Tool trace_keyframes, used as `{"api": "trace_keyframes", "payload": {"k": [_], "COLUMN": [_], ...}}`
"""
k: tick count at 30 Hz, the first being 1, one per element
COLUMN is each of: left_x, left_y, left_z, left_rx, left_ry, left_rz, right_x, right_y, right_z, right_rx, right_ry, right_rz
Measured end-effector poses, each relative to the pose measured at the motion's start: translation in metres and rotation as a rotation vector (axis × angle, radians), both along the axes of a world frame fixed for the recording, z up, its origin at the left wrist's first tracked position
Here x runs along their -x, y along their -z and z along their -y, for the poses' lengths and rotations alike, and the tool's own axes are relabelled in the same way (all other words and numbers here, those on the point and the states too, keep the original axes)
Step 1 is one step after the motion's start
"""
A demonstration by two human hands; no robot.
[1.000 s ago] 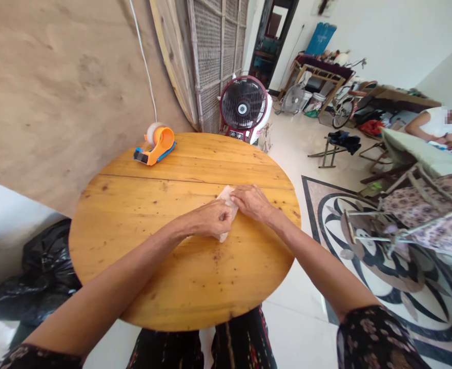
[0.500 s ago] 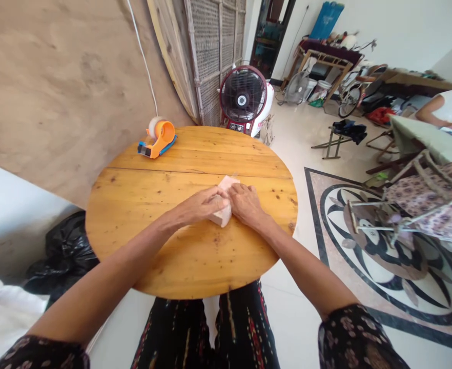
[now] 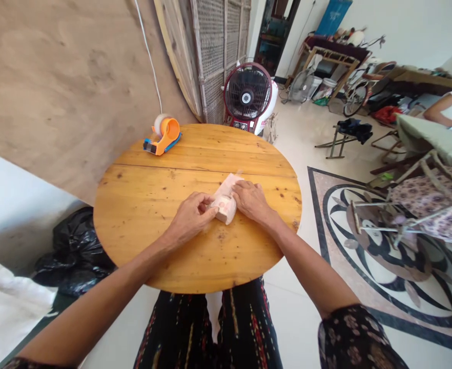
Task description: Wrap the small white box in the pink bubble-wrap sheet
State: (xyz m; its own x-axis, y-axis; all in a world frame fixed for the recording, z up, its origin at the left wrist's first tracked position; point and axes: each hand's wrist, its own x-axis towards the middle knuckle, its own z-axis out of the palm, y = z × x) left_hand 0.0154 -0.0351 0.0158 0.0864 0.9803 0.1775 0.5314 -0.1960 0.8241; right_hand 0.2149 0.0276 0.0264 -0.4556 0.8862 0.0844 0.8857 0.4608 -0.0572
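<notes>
A small pale pink box (image 3: 224, 203) lies slantwise on the round wooden table (image 3: 141, 220), with a clear, shiny film or tape around its near end. My left hand (image 3: 195, 211) grips the box's left edge near that end, thumb and forefinger on it and the other fingers curled. Against the right side of the box, my right hand (image 3: 252, 200) presses with bent fingers, holding it and the film; its fingertips are partly hidden. Near the table's far left edge stands an orange and blue tape dispenser (image 3: 165, 136) with a roll of tape in it.
Beyond the table stands a dark red fan (image 3: 247, 95), beside a woven screen (image 3: 212, 51). A wooden board (image 3: 76, 77) leans at the left, above black plastic bags (image 3: 78, 246). Another person (image 3: 451, 107) sits at a table on the right. A folding stool (image 3: 337, 141) holds dark cloth.
My left hand has drawn back to the left, uncovering the top of the box. My right hand stays at the box's right side. The view has shifted slightly.
</notes>
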Motion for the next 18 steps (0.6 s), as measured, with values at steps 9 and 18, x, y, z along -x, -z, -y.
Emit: {"api": "trace_keyframes", "payload": {"k": [9,18], "left_x": [-0.014,-0.018], "left_y": [-0.004,0.001], "left_z": [0.002,0.006], "left_rx": [-0.291,-0.484], "left_ry": [-0.007,0.050], "left_rz": [-0.172,-0.403], "right_x": [0.003,0.005], "right_y": [0.001,0.000], "right_z": [0.001,0.003], "right_rx": [0.014,0.019], "right_ry": [0.028,0.038], "right_rz": [-0.036,-0.027]}}
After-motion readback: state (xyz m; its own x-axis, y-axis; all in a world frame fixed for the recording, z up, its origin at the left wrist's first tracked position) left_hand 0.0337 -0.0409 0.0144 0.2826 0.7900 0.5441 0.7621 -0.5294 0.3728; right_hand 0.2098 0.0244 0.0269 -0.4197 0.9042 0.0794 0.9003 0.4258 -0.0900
